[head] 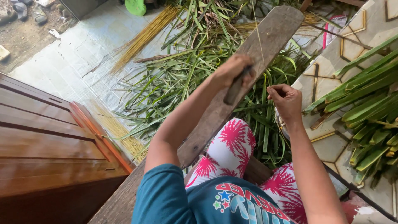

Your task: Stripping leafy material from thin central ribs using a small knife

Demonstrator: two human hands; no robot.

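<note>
Knife blade (pixel 235 89) hidden under left hand (pixel 234 70); plank (pixel 248 70) base behind knee; leaf stack (pixel 365 108) cut off right.

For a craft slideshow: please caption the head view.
Left hand grips a knife over a wooden plank; right hand pinches a thin leaf rib above green leaves.

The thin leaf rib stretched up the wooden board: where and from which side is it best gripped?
Grip the thin rib at its near, lower end, where the right hand pinches it, coming in from the right. The left hand with the knife takes up the board side, and the far end lies flat on the wood.
</note>
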